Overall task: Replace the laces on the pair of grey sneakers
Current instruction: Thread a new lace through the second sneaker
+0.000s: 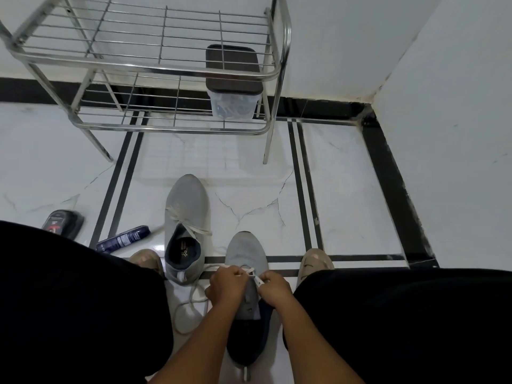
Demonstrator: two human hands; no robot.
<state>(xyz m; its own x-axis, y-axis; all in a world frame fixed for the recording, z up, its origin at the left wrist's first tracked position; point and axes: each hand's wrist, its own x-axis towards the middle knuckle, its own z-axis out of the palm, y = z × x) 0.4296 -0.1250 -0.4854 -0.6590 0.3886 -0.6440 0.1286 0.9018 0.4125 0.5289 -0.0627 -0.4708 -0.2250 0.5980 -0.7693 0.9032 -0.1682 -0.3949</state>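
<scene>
I see both hands down at the nearer grey sneaker (247, 259), which sits on the floor (346, 189) between the knees. My left hand (228, 284) is curled round the pale lace (191, 303), whose slack loops onto the tiles just beside the shoe. My right hand (274, 286) pinches the lace tip (258, 280) at the eyelets. The second sneaker (186, 214) stands just ahead to the left, already laced. A steel rack (144, 67) with a lidded tub (234, 87) stands farther off.
</scene>
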